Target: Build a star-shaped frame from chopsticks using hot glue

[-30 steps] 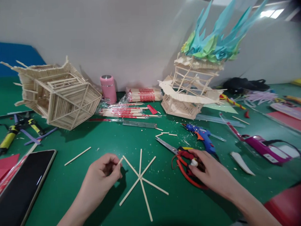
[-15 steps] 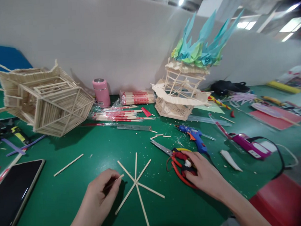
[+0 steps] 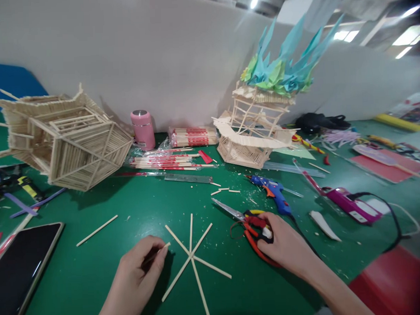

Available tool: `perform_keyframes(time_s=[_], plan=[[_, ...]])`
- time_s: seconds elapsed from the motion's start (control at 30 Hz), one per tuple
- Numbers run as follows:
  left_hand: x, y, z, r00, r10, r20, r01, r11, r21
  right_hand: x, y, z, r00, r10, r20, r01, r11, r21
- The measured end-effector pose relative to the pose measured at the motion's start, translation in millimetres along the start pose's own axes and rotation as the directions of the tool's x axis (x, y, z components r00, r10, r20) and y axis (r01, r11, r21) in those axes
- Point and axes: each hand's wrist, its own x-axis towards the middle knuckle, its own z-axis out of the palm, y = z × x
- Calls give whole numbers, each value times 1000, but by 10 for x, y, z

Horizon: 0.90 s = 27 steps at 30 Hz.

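Note:
Several thin wooden sticks meet in a star shape (image 3: 192, 255) on the green table (image 3: 136, 210). Just left of it, my left hand (image 3: 141, 270) pinches a short wooden stick (image 3: 168, 245) between thumb and fingertips. At the right, my right hand (image 3: 282, 240) has its fingers closed round the handles of the red-and-black pliers (image 3: 251, 233). Scissors (image 3: 229, 208) with a silver blade lie against the pliers, their blades pointing up and left. A single loose stick (image 3: 97, 231) rests farther left.
A phone (image 3: 23, 274) lies at the lower left. Behind stand a stick model (image 3: 88, 143), a pink flask (image 3: 143, 130), bundled sticks (image 3: 193, 136) and a model with blue paper leaves (image 3: 251, 142). A blue glue gun (image 3: 273, 191) lies beyond my right hand.
My right hand's fingers have closed in on the handles, which have shifted slightly. My left hand still holds its stick in nearly the same place.

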Motion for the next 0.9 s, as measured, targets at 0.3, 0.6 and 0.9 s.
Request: perform_keyframes(time_s=[0.3,0.6,0.9], plan=[[-37,-9,20,984,173,42,-176,980,90,-68,120,37,974,-144,-173,155,987,52],[-76,43,160,924,229,305,-336,867,367,-190,-630,91,815,-522,-253,570,801,183],[-47,-22,224,933,270,236,-355,787,504,-73,-963,271,725,-689,-12,685,719,116]])
